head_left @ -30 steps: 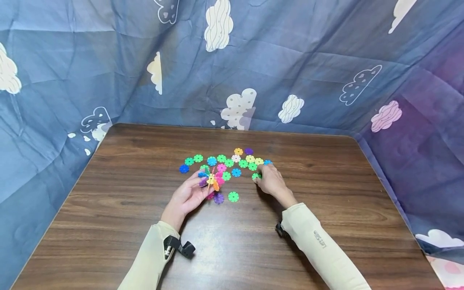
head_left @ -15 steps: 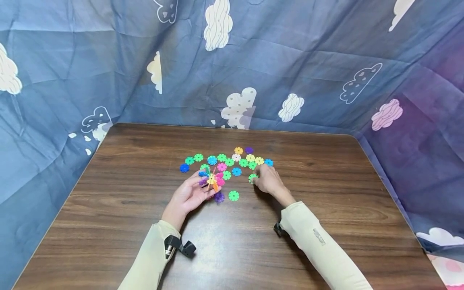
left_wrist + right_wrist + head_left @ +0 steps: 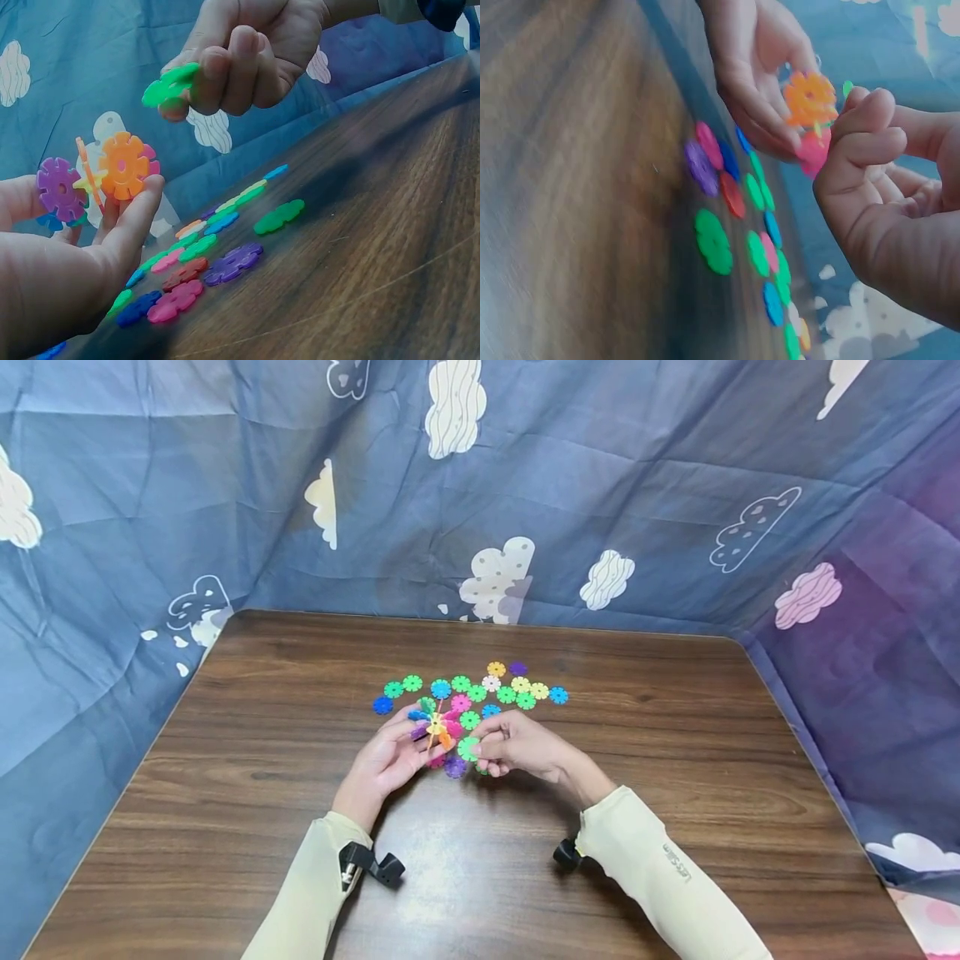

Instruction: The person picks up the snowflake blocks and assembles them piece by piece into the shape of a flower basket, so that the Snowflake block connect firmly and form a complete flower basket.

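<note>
Hands [image 3: 384, 764] raised, close together (right [image 3: 527, 748] pinching disc [image 3: 467, 749])

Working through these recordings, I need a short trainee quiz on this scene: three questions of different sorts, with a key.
1. Which colour is the disc pinched by the right hand?
A) red
B) green
C) white

2. Fill in: the left hand holds a multicoloured cluster whose centre is ____.

3. True or false: the pinched disc is already attached to the cluster.

Key: 1. B; 2. yellow; 3. False, the left wrist view shows them apart.
</note>
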`<act>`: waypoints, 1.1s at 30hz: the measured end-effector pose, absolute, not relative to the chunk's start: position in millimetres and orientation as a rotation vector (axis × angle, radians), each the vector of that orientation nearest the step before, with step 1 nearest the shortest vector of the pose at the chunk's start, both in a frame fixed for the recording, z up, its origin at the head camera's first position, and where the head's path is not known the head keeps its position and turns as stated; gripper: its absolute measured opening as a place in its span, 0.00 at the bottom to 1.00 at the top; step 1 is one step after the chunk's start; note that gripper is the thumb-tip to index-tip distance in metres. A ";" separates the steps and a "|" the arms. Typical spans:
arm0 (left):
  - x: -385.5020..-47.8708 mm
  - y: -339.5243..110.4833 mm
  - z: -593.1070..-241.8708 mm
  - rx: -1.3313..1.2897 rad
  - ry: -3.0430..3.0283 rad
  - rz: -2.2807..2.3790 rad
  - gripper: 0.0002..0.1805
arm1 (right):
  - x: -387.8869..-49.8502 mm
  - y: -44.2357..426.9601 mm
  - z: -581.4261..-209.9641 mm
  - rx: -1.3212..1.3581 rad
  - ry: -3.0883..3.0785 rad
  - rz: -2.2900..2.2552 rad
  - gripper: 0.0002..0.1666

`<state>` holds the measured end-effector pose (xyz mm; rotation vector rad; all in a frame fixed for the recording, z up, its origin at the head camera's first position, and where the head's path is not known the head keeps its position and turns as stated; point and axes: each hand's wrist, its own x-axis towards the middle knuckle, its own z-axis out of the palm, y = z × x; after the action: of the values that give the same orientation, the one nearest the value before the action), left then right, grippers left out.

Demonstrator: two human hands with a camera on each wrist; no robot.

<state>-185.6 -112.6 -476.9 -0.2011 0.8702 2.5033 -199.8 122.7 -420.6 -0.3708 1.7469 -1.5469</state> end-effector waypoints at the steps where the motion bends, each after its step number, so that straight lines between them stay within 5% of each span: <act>1: -185.4 -111.6 -476.5 -0.211 0.882 2.506 0.16 | -198.3 120.9 -421.3 -0.370 1.726 -1.553 0.12; 17: -180.5 -108.5 -482.3 -0.002 0.999 2.489 0.37 | -192.6 108.3 -429.4 -0.202 1.637 -1.639 0.08; 33: -181.7 -98.2 -478.4 -0.282 1.118 2.497 0.33 | -189.4 100.0 -440.0 -0.053 1.767 -1.747 0.06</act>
<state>-181.7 -98.2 -478.4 -0.2822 1.1180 2.4974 -189.4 100.0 -440.0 -0.0529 1.7668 -1.7465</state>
